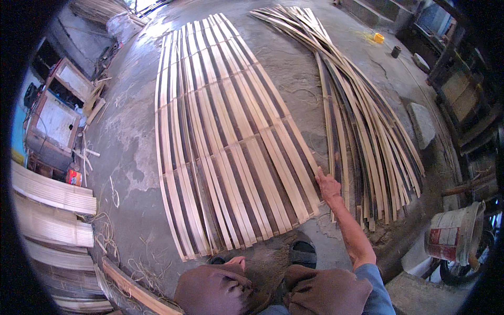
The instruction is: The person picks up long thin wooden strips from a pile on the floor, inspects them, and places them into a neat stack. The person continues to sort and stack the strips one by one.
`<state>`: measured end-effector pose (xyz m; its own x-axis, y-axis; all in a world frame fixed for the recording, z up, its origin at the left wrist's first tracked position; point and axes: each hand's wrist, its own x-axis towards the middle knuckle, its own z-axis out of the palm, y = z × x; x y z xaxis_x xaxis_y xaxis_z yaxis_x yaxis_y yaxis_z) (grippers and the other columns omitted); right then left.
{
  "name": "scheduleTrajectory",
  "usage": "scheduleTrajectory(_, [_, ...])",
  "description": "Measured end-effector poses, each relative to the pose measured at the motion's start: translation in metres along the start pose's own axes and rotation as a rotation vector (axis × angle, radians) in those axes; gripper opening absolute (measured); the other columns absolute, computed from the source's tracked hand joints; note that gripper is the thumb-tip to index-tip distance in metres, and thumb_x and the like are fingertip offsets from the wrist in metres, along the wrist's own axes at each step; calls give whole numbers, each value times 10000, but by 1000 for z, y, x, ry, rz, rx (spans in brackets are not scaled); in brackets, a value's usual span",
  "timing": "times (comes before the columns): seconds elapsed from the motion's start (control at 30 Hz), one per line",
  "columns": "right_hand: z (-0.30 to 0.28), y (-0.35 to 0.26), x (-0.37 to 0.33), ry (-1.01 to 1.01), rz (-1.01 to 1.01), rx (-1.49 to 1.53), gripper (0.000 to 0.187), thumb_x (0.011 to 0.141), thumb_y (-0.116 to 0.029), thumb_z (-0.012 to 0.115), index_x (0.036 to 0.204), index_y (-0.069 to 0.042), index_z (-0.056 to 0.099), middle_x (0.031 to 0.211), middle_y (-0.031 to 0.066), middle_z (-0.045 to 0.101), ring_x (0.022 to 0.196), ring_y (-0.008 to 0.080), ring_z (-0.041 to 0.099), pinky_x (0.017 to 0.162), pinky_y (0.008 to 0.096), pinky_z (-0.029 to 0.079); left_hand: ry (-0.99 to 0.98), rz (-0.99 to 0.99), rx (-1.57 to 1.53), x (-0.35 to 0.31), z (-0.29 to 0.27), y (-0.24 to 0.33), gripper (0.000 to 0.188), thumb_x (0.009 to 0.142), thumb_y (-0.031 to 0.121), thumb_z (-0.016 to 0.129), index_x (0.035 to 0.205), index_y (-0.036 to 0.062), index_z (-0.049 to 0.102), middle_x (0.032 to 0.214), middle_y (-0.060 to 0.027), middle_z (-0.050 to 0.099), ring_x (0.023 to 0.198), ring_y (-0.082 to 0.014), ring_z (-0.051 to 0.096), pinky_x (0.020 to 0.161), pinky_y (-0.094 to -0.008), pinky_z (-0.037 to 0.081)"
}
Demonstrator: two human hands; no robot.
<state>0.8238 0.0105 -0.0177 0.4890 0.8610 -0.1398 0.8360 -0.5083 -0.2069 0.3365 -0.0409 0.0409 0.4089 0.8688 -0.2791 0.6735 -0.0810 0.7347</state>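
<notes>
A long panel of pale bamboo slats (220, 131), tied by several cross rows with dark gaps between the slats, lies on the floor in front of me. My right hand (328, 186) is at the near right edge of the panel. Its fingers are curled against the outermost bamboo slat (302, 147), the index finger lying along it. My left hand does not show clearly; a bit of skin (237, 261) past my left knee could be a foot or a hand. To the right lies a loose, crossed pile of long bamboo strips (362, 121).
Stacked slat bundles (55, 226) and a wooden plank (136, 286) are on my left. Cabinets (55, 121) line the left wall. A whitish-red bucket (451, 236) sits at right. Farther off are a yellow cup (378, 38), a dark can (396, 51) and a stone slab (421, 123).
</notes>
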Motion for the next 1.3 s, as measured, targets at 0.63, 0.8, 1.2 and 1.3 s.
scheduleTrajectory(0.63, [-9, -3, -1, -33, 2, 36, 457, 976, -454, 438, 1390, -262, 418, 864, 203, 630, 791, 417, 660, 651, 520, 523, -8, -27, 41, 11, -10, 0, 224, 932, 129, 517, 1095, -1, 599, 933, -152, 641, 800, -249, 639, 733, -377, 510])
scheduleTrajectory(0.8, [-5, -2, -2, -20, -34, 14, 464, 966, -415, 471, 1398, -251, 428, 873, 222, 621, 777, 423, 660, 656, 533, 520, 6, -58, 34, 0, -12, -2, 226, 930, 129, 517, 1096, 0, 598, 936, -154, 638, 804, -256, 636, 737, -382, 509])
scheduleTrajectory(1.2, [-8, 4, -2, -52, -48, 37, 455, 977, -421, 451, 1400, -262, 408, 873, 215, 627, 798, 417, 653, 666, 524, 520, 17, -85, 44, 5, -10, 3, 229, 925, 127, 518, 1098, 0, 596, 942, -161, 631, 815, -271, 631, 745, -394, 505])
scheduleTrajectory(1.3, [-11, 0, 1, -90, 9, 10, 464, 981, -435, 430, 1410, -261, 400, 893, 184, 640, 815, 403, 649, 672, 526, 513, 25, -92, 44, 1, -11, 6, 230, 924, 127, 518, 1099, 0, 595, 944, -163, 629, 818, -275, 629, 747, -397, 504])
